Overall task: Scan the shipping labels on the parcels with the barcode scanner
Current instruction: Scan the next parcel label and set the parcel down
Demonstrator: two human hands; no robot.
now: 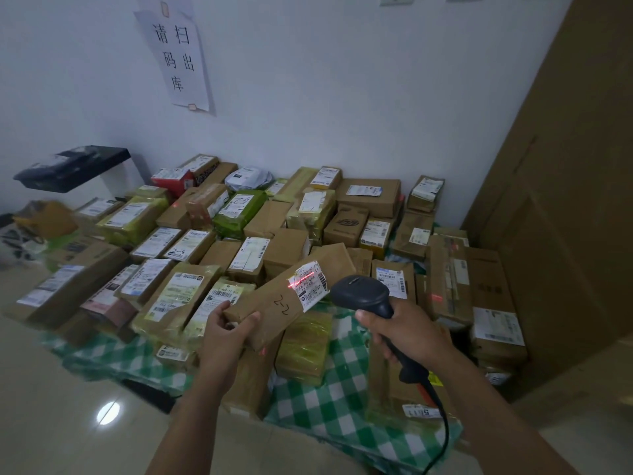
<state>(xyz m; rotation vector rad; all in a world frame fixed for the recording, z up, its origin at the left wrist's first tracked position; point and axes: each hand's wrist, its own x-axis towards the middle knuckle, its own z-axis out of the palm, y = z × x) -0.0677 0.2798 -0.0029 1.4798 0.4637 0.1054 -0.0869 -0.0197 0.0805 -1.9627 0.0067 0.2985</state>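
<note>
The left hand (227, 332) grips the near end of a long brown cardboard parcel (291, 296), thumb on top and fingers curled under, holding it tilted above the pile with its far end raised. "2-2" is handwritten on its upper face. The right hand (407, 332) is wrapped tight around the handle of a dark barcode scanner (368, 296), whose head points at the white shipping label (310, 284) on the parcel's far end; a red scan line (301, 281) crosses that label. A black cable (442, 426) trails from the handle's base. Beneath, dozens of labelled cardboard boxes (368, 197) and taped packets crowd a green-and-white checked cloth (342, 399). A paper notice (180, 56) is taped to the white wall.
</note>
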